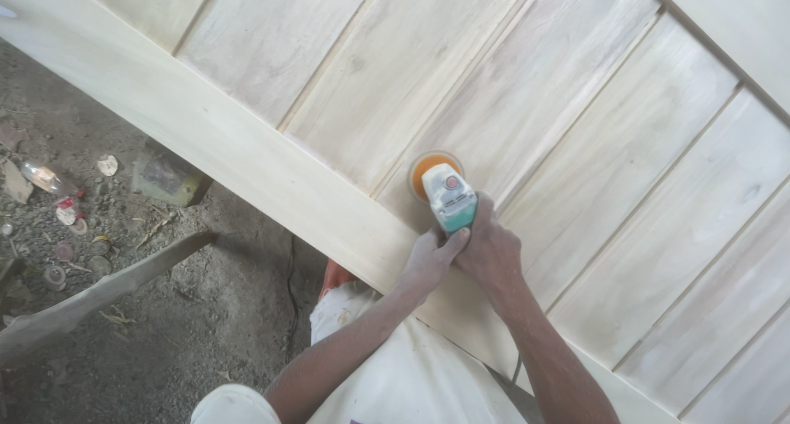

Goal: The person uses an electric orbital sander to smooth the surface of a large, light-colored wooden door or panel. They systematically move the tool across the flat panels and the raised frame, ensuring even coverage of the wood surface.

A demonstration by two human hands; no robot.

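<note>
Wooden door (576,144), sander (448,195) in both hands

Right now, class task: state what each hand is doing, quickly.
Left hand: closed on the rear of the sander.
Right hand: closed on the same sander, which rests on the wooden panel.

A crushed clear plastic bottle (43,178) with a red-and-white label lies on the dirt floor (206,325), near its left edge.
</note>
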